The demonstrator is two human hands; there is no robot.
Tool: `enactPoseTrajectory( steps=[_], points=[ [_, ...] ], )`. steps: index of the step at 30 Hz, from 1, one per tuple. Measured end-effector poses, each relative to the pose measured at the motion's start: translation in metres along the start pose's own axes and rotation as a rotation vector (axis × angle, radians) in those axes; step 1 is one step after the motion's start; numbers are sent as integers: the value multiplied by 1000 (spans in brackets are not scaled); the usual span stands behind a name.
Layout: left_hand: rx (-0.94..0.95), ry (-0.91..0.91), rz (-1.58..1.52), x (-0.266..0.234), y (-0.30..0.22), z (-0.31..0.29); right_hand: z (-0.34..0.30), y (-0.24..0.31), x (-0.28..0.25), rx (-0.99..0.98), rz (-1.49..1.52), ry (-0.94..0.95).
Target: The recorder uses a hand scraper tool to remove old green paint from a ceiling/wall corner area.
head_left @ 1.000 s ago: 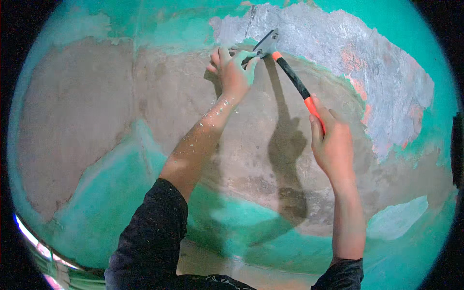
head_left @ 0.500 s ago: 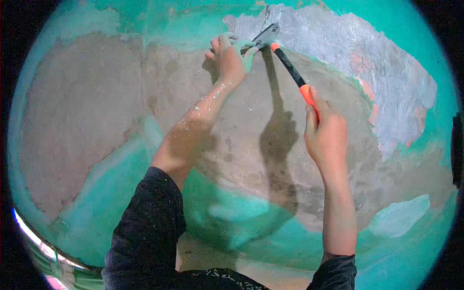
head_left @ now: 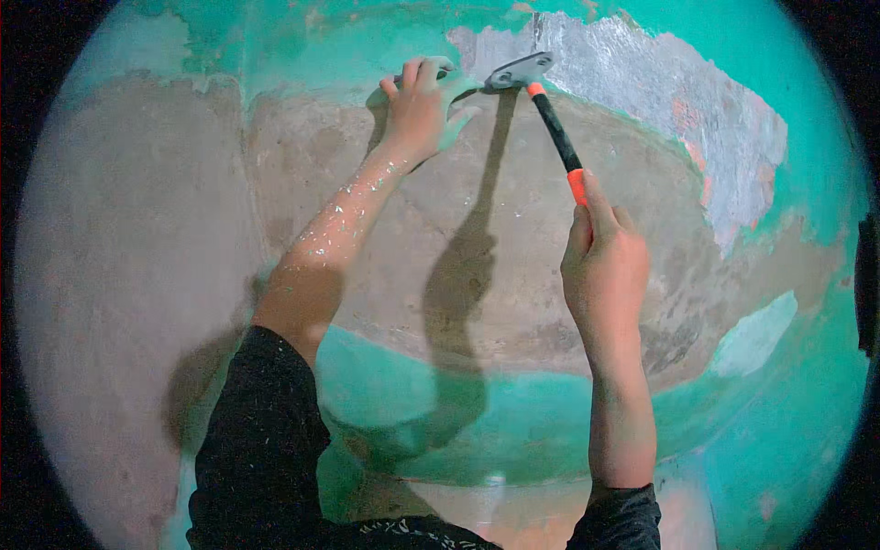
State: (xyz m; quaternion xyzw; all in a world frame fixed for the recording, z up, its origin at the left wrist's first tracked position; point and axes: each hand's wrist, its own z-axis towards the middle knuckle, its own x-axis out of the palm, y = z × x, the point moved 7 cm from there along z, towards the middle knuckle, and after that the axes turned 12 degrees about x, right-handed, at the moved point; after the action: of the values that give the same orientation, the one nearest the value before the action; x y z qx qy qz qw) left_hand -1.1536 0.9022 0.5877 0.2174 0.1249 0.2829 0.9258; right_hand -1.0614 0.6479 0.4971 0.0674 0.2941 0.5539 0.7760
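"from the head view, where's the scraper (head_left: 556, 133)?"
"high on the wall (head_left: 316, 151), blade (head_left: 520, 71) at the grey patch's (head_left: 632, 87) lower left. the right hand (head_left: 605, 261) is wrapped round its handle."
"and the left hand (head_left: 422, 115)?"
"just beside the blade, fingers bent, thumb apart. i can't tell if it grips the dark thing (head_left: 443, 74) under them."
"what could go wrong?"
"a leftward slip could nick those fingers. flakes (head_left: 341, 213) dot the left forearm (head_left: 321, 266); crumbling paint could drop more."
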Motion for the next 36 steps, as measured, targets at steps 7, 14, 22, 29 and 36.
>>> enactPoseTrajectory(
  steps=[7,14,22,29,36],
  points=[
    [-67,-6,62,5,59,-40,14,52,-7,-13,-40,-91],
    [-89,-149,123,-4,89,-78,22,85,-11,-52,-101,-144],
    [-85,-166,170,2,89,-81,25,83,-7,44,-174,-107],
    [-84,-178,148,6,91,-79,25,87,-18,32,-118,-134],
    [-85,-201,103,8,90,-82,29,88,-18,59,-104,-133]
  ],
)
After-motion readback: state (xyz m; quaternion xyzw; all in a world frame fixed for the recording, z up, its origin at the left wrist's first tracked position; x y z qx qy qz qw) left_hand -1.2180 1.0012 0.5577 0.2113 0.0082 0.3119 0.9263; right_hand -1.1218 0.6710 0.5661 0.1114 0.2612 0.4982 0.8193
